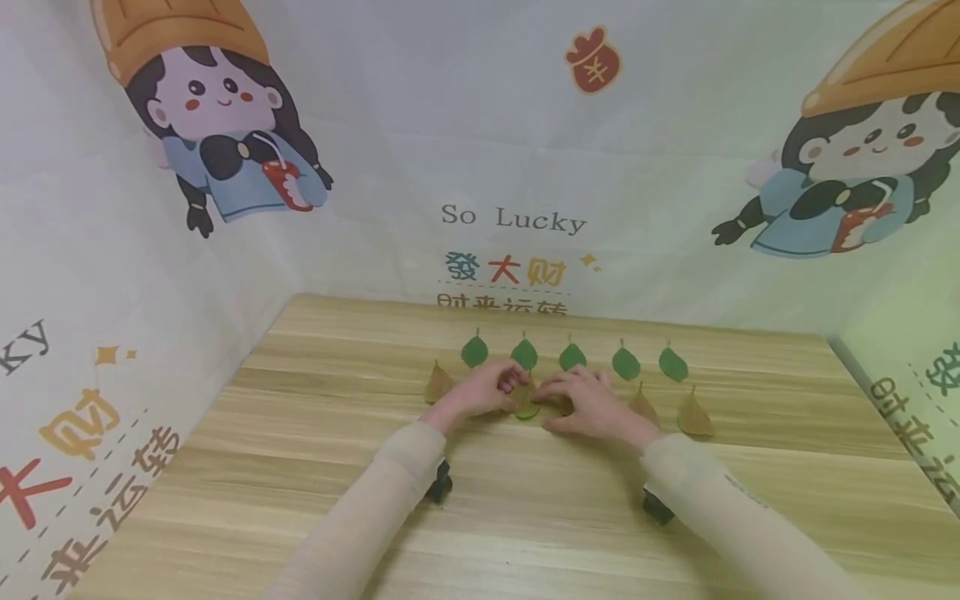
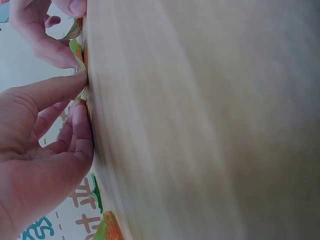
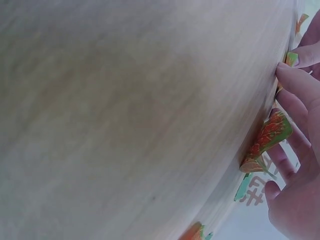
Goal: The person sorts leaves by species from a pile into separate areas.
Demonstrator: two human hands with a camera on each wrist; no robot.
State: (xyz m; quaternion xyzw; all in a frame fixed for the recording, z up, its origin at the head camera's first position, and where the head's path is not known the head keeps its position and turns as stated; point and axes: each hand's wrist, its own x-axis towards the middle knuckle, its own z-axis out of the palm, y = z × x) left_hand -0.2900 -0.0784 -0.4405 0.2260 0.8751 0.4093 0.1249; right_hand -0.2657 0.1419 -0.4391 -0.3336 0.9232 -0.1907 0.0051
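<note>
A yellow-brown leaf with a green edge lies on the wooden table between both hands. My left hand pinches its left side, the thumb and fingertips right at its edge. From the other side my right hand holds it at the edge, thumb tip low against the tabletop. Under the right palm a second brown leaf is partly hidden; in the right wrist view this curled leaf shows orange-red with a green border. Another brown leaf lies left of the left hand.
Behind the hands runs a row of several green leaves, stems pointing away. Two more brown leaves, one beside the right wrist and one further right, continue the front row. A printed cloth encloses the table at back and sides.
</note>
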